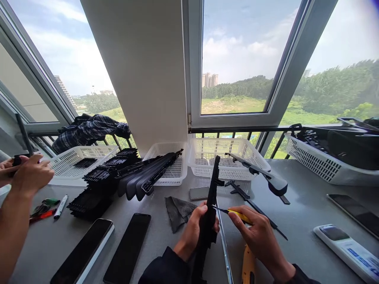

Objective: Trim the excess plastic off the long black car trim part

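Observation:
My left hand (194, 228) is wrapped round a long black plastic part (211, 197), which stands tilted upward over the table. In my right hand (260, 232) is a slim yellow-handled tool (241, 216); its thin dark tip meets the side of the part just above my left fingers. Whether the tip is a blade or a rod, I cannot tell. Beside the part runs a narrow metal ruler-like strip (225, 248). An orange-yellow handled tool (248, 264) lies below my right hand, and a black caliper (245, 197) rests behind it.
White baskets (201, 172) line the back by the windows. Stacked black parts (103, 177) and long dark panels (136, 181) sit left of centre. Phones (128, 246), a grey cloth (177, 213) and a marker (61, 207) lie about. A co-worker's hands (31, 173) hold something dark at far left.

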